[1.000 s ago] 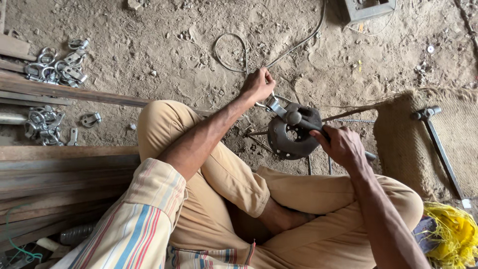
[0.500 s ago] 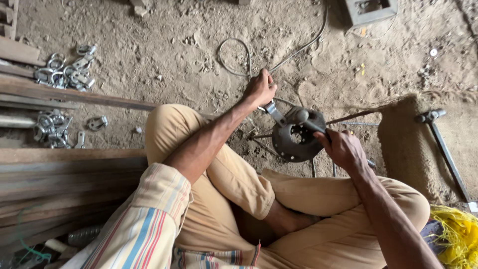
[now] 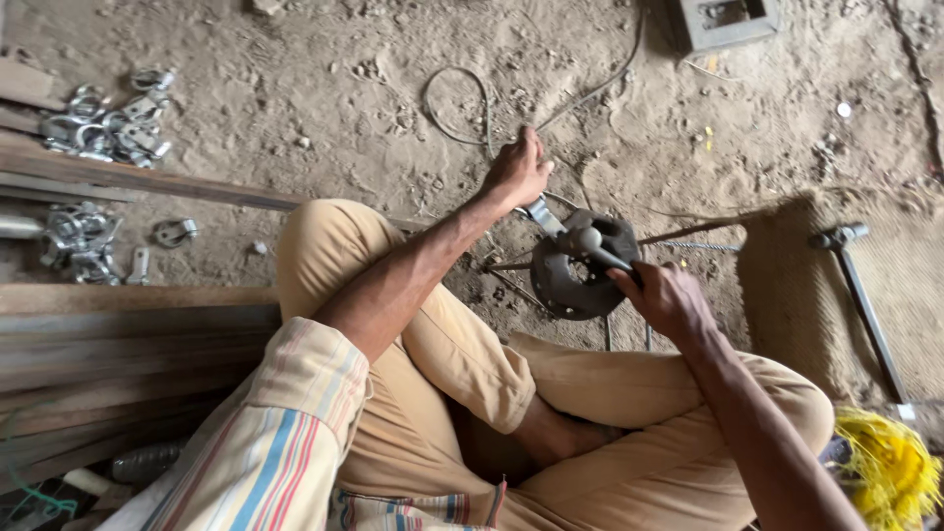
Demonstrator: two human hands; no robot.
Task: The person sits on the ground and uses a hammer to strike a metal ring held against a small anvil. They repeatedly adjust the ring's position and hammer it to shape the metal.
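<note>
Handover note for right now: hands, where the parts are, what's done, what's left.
Left hand: closed on a flat metal piece that runs to the edge of the dark round metal part.
Right hand: gripping a hammer-like tool, head resting on top of the round part.
Round part sits on the dirt floor in front of the crossed legs, over thin rods.
Spare metal clamps lie far left; a long-handled hammer lies on the mat, right.
Done: piece and tool are positioned on the part.
Left: cannot tell how far the work has got; the contact point is hidden.
</note>
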